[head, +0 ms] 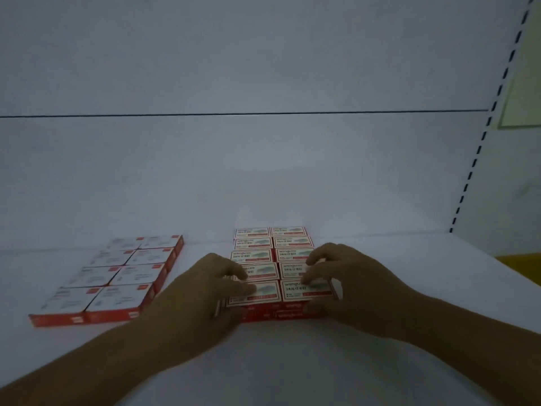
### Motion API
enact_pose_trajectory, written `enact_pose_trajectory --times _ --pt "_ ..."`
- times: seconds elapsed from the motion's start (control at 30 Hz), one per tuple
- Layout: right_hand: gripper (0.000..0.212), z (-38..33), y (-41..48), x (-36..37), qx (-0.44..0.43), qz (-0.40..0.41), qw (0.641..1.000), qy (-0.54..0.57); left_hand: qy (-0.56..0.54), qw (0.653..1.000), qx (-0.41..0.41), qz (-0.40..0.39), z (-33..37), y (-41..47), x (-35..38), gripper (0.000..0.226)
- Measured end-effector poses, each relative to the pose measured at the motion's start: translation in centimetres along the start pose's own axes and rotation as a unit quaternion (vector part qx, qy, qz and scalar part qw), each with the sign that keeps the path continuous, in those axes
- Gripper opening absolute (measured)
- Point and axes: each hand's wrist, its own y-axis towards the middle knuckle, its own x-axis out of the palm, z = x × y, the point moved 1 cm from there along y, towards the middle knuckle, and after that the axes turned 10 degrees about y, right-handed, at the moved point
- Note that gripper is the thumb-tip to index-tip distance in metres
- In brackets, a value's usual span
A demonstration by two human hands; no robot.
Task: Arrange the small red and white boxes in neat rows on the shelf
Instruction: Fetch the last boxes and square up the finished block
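Two blocks of small red and white boxes lie flat on the white shelf (292,361). The middle block (273,250) is two columns wide and several rows deep, labels up. My left hand (205,294) clasps its front left corner, fingertips on the front left box (263,293). On the front right corner sits my right hand (348,282), fingers over the front right box (304,290) and thumb against the block's red front face. The left block (117,276), also two columns wide, lies apart from both hands.
The shelf's white back panel (263,171) rises behind the boxes. A slotted upright (483,136) runs along the right side. A yellow object (524,268) shows at the shelf's right edge. Bare shelf lies between the two blocks and in front of them.
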Motion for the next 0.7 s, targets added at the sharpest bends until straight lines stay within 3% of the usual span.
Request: enact_pose_trajectory --times 0.07,0.13,0.2,0.27,0.4,0.5,0.6,0.63,0.7 --pt "0.059 0.0 0.0 0.7 0.053 0.01 0.998 0.044 -0.052 0.997 -0.047 0.01 0.1 -0.1 0.3 0.049" --pt "0.069 -0.4 -0.1 1.6 0.154 0.015 0.969 0.192 -0.216 0.969 -0.122 0.0 0.6 0.3 0.3 0.061" --pt "0.059 -1.1 0.3 2.3 0.219 0.042 0.907 0.358 -0.446 0.872 -0.202 -0.015 1.6 1.5 0.3 0.043" --pt "0.042 -1.5 1.1 2.9 0.237 0.07 0.864 0.438 -0.542 0.794 -0.276 0.004 2.0 2.8 0.9 0.02" --pt "0.027 -2.1 1.9 3.5 0.238 0.1 0.841 0.475 -0.588 0.739 -0.326 0.044 2.4 4.0 1.8 0.023" --pt "0.022 -1.8 1.8 3.4 0.225 0.102 0.831 0.498 -0.601 0.715 -0.354 0.045 1.7 4.1 1.8 0.002" --pt "0.009 -0.8 2.4 2.8 0.233 0.127 0.812 0.519 -0.632 0.672 -0.382 0.056 0.4 5.2 1.2 0.016" --pt "0.011 -0.9 2.9 2.4 0.246 0.137 0.804 0.524 -0.635 0.672 -0.376 0.06 0.0 5.2 1.1 0.016" --pt "0.039 -0.9 4.3 2.1 0.272 0.132 0.781 0.547 -0.654 0.656 -0.373 0.048 -0.1 5.1 0.8 0.022"
